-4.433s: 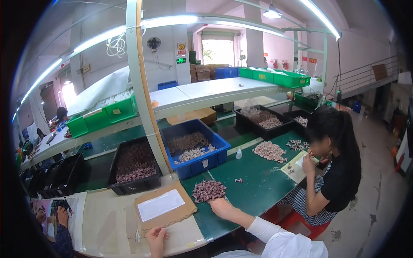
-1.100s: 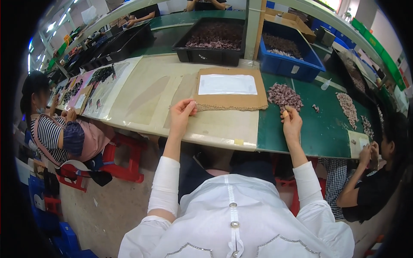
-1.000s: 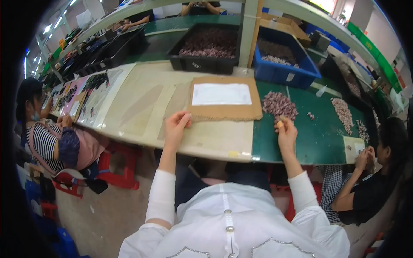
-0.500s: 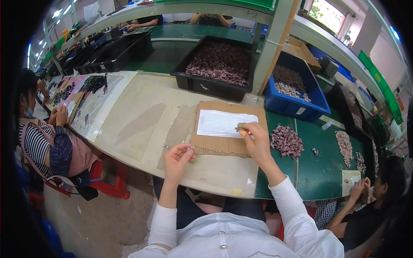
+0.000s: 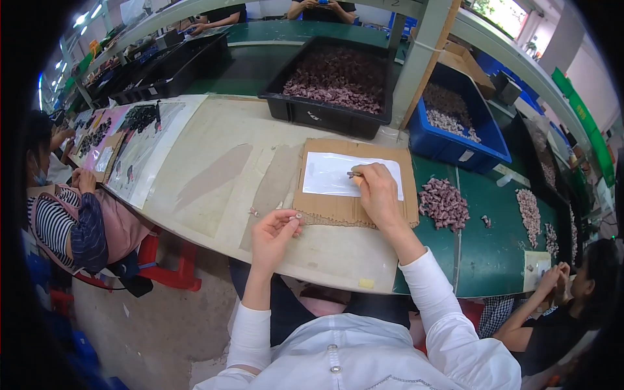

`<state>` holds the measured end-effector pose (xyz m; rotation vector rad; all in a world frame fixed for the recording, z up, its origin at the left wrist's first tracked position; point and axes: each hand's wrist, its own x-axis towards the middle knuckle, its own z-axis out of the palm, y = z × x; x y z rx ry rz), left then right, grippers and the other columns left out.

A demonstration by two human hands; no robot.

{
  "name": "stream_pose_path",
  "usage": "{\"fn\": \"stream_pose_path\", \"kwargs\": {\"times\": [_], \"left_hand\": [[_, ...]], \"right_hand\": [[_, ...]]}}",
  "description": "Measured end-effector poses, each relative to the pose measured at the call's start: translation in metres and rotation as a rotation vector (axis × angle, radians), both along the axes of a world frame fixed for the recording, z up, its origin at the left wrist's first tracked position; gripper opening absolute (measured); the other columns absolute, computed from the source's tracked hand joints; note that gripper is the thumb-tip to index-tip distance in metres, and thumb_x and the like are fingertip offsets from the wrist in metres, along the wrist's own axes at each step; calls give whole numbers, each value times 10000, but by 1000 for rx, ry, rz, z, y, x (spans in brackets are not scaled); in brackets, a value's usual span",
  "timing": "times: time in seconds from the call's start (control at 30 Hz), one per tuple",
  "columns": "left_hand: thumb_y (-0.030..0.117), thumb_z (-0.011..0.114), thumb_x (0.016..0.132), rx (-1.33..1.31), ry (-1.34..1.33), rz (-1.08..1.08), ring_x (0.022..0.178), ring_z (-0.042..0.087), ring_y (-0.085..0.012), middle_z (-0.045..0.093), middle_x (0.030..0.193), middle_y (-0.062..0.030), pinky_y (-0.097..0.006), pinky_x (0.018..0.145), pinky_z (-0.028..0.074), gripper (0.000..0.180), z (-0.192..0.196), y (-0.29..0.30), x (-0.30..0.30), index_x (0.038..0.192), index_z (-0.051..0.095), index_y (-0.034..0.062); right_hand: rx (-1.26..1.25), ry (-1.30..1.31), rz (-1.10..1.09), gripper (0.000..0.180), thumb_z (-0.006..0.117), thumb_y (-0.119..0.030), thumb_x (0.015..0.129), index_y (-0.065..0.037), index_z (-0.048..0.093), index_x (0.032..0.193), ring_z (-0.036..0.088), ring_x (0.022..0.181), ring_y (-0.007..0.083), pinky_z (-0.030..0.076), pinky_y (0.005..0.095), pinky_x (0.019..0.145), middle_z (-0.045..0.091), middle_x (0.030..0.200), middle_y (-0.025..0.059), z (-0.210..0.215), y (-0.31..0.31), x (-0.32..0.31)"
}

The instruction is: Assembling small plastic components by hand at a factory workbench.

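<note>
A brown cardboard sheet (image 5: 338,208) lies on the bench with a white sheet (image 5: 331,175) on top of it. My right hand (image 5: 378,194) rests over the white sheet's right part and pinches a small dark part against it. My left hand (image 5: 273,233) hovers at the cardboard's lower left corner, with its fingertips pinched on a tiny light piece. A heap of small purplish parts (image 5: 443,201) lies on the green mat just right of the cardboard.
A black bin (image 5: 338,81) and a blue bin (image 5: 455,123) of similar parts stand behind the cardboard, split by a pale post (image 5: 419,58). One person sits at the left (image 5: 71,221), another at the lower right (image 5: 572,305). More part heaps (image 5: 533,211) lie farther right.
My view has dropped from the room down to the bench. My right hand has left the heap of parts and moved left onto the white sheet; my left hand stays by the cardboard's edge.
</note>
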<state>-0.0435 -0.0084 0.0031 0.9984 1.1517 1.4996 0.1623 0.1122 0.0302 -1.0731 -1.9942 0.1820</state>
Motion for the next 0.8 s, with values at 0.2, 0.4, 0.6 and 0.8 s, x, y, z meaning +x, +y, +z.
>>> {"fn": "stream_pose_path", "kwargs": {"times": [0.2,0.4,0.6,0.8], "left_hand": [[-5,581,850,19,-11,1,747,608,-111,657,889,-95,-227,676,494,168,-2,0,-1,1013,596,-39],[-5,578,851,33,-12,8,746,606,-107,656,889,-93,-225,679,494,167,-5,0,-1,1013,595,-39],[-2,576,853,25,-5,17,748,607,-110,656,887,-96,-227,679,495,168,-3,-4,0,1016,594,-38],[7,583,854,11,-13,30,739,610,-116,660,885,-105,-228,667,495,173,2,-3,2,1020,590,-40]], "right_hand": [[83,-106,-8,132,619,-11,743,-18,634,874,553,823,288,455,376,726,584,835,130,-11,-3,-4],[165,-191,-24,152,597,-13,744,-16,625,893,538,823,276,445,371,729,567,835,125,-21,1,-5],[198,-165,-32,167,583,-3,724,-16,629,884,532,806,271,442,369,723,567,827,121,-21,0,-3],[181,-226,-30,152,620,-13,719,-31,648,867,542,801,269,440,363,710,581,831,109,-22,4,0]]}}
